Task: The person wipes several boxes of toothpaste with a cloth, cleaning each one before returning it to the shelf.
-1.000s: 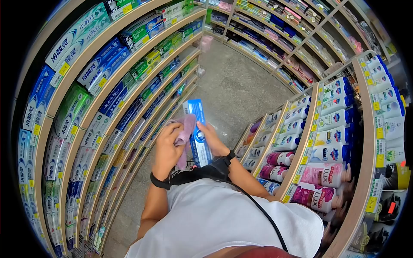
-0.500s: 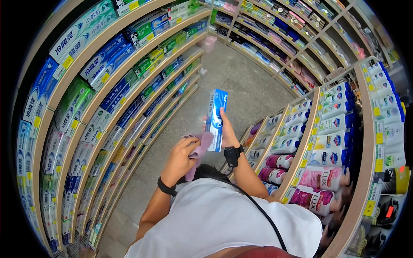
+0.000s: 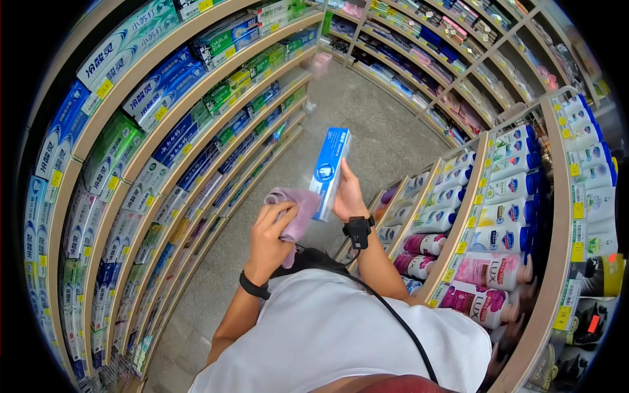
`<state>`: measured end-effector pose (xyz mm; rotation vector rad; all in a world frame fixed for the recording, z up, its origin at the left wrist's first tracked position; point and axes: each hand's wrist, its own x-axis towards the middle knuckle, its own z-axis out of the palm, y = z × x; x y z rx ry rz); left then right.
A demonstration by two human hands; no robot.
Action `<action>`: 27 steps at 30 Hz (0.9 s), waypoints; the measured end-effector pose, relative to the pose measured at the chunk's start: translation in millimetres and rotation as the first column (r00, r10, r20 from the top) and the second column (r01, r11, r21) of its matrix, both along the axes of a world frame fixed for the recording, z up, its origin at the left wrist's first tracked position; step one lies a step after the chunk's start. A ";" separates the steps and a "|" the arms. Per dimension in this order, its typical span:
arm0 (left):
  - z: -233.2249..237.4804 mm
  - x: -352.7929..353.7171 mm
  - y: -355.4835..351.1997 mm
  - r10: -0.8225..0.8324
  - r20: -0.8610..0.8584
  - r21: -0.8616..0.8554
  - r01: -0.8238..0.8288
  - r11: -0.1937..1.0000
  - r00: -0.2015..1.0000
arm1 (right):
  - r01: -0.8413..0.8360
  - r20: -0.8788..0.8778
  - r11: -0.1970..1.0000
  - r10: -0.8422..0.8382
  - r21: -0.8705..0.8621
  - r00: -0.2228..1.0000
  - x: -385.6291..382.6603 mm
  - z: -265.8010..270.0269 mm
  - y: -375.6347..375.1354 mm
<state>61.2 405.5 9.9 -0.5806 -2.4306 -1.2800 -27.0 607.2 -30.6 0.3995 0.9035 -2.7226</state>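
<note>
My right hand (image 3: 348,194) grips a blue and white toothpaste box (image 3: 331,170) along its right side, thumb near the edge. The box stands tilted, its top leaning away to the right, over the aisle. My left hand (image 3: 270,230) is closed on a bunched light purple cloth (image 3: 300,213), whose upper part reaches to the lower left edge of the box. Some fingers of the right hand are hidden behind the box.
Shelves (image 3: 152,57) of toothpaste boxes curve along the left. On the right, racks hold body wash bottles (image 3: 490,270) close to my right arm. More shelves (image 3: 419,62) stand across the far end of the grey floor (image 3: 377,108).
The box has turned in my right hand, showing a different printed side, and leans further right. My left hand and the cloth have risen slightly and the cloth has spread toward the box.
</note>
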 end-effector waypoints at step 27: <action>-1.0 -27.7 -26.5 0.199 -0.073 0.011 -0.199 0.980 0.977 | -0.488 -0.018 0.792 0.531 0.366 0.847 32.1 -4.8 -43.9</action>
